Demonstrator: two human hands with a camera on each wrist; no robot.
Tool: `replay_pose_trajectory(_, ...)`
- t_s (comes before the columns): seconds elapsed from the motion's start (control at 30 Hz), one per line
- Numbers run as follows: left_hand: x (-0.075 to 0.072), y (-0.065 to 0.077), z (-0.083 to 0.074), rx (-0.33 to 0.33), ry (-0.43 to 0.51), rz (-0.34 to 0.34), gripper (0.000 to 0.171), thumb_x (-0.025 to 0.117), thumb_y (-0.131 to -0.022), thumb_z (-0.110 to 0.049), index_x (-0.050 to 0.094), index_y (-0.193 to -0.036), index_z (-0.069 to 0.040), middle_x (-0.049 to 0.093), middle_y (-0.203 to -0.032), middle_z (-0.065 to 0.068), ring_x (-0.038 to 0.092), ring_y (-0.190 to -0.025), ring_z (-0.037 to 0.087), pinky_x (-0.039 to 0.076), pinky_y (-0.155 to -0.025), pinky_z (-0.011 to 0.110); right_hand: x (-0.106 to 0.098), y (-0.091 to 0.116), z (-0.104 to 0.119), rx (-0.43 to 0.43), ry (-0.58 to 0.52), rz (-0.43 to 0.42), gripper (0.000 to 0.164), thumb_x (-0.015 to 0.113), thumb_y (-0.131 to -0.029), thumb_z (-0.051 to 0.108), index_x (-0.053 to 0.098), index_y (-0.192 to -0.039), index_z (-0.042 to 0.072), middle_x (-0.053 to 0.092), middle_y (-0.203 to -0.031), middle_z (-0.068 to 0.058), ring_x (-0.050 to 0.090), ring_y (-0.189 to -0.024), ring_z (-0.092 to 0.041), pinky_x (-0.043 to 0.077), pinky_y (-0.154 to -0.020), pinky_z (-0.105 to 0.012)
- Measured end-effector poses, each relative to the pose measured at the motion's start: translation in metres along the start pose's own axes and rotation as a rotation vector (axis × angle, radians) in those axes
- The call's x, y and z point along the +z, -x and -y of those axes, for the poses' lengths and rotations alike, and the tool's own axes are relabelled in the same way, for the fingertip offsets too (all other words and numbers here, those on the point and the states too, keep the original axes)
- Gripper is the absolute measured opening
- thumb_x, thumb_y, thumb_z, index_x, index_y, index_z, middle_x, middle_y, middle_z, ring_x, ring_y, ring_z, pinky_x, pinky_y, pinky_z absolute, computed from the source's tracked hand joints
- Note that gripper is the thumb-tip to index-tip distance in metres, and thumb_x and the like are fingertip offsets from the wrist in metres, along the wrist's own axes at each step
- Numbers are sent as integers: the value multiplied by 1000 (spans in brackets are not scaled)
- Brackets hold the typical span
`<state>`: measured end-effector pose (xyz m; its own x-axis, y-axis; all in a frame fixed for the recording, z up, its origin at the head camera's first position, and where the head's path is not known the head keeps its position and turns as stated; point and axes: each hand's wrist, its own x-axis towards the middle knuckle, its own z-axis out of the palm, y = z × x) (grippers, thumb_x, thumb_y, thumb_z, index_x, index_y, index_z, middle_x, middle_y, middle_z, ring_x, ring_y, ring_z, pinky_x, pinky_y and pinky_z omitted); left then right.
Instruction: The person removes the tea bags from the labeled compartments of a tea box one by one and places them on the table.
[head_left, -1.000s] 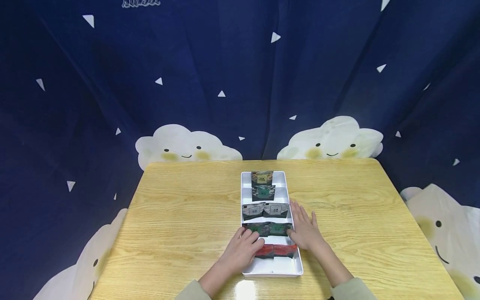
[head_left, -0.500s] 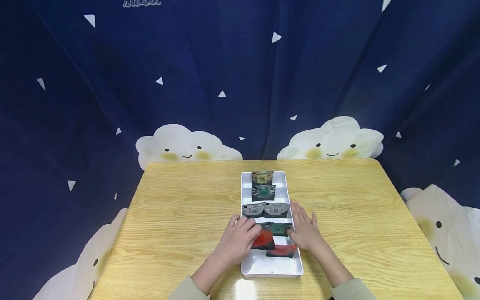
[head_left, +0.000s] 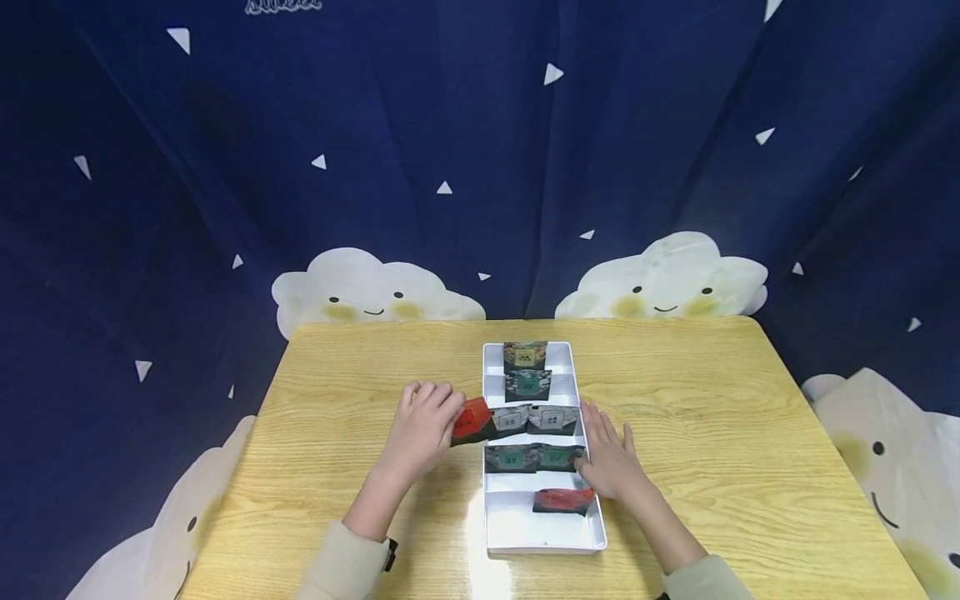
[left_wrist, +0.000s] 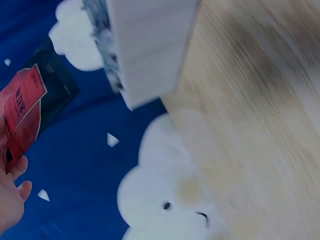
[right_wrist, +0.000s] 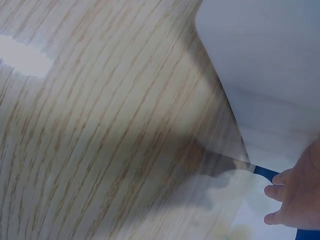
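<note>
A red-and-black packet (head_left: 470, 421) is in my left hand (head_left: 427, 425), pinched at its left side, raised beside the left rim of the white divided tray (head_left: 525, 533). In the left wrist view, the same packet (left_wrist: 30, 102) shows its red label, with the fingertips at its lower edge. My right hand (head_left: 613, 461) rests along the tray's right side, fingers stretched forward outside the wall and thumb over the rim. Another red-and-black packet (head_left: 562, 500) leans in the tray's near part. Green-labelled packets (head_left: 512, 457) and grey packets (head_left: 552, 419) stand in rows behind it.
At the tray's far end are a single green-labelled packet (head_left: 527, 385) and a yellow-labelled packet (head_left: 524, 357). The tray stands on a wooden table (head_left: 360, 375). Behind the table's far edge hangs a dark blue curtain (head_left: 450, 125) with cloud prints.
My left hand has lifted the left red packet out of the near compartment and carried it up and left, past the tray's rim. The right hand stays put.
</note>
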<state>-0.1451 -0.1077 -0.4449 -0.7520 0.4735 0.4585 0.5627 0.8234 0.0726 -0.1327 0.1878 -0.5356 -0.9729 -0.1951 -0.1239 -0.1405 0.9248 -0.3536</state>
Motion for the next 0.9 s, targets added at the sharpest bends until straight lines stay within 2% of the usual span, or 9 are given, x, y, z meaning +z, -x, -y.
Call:
replay_pose_trajectory(0.17, 15, 2, 26, -64, -12, 40, 11, 46, -92, -21, 55, -89, -15, 54, -84, -2, 47, -82, 21, 33, -87, 42, -1, 0, 1, 0, -5, 5, 85, 53, -80, 27, 6, -146, 2, 13, -150, -22, 16, -135, -42, 3, -104, -63)
replay_pose_trajectory(0.37, 40, 6, 49, -117, -16, 135, 10, 46, -94, -21, 55, -92, -15, 57, -89, -1, 48, -86, 22, 32, -91, 43, -1, 0, 1, -2, 2, 12, 85, 53, -81, 27, 5, -146, 2, 13, -150, -22, 17, -134, -42, 3, -104, -63)
replay_pose_trajectory(0.53, 61, 6, 61, -96, -15, 230, 10, 43, -95, -21, 51, -91, -16, 58, -91, 0, 49, -89, 22, 31, -94, 43, 0, -1, 0, -2, 6, 7, 85, 53, -81, 26, 5, -146, 2, 14, -150, -21, 17, -134, -41, 4, -104, -63)
replay_pose_trajectory(0.7, 82, 2, 67, -77, 3, 293, 10, 41, -96, -19, 50, -91, -18, 59, -94, 0, 48, -91, 22, 30, -96, 43, 0, -1, 0, 2, 7, 2, 85, 53, -81, 26, 5, -146, 3, 13, -150, -21, 17, -135, -41, 4, -104, -63)
replay_pose_trajectory(0.9, 105, 0, 69, -65, -61, 313, 8, 45, -92, -16, 51, -97, -18, 58, -99, 1, 49, -95, 22, 30, -95, 43, -1, 0, 0, -2, -7, 6, 85, 53, -81, 26, 4, -146, 3, 12, -150, -21, 16, -135, -41, 3, -104, -63)
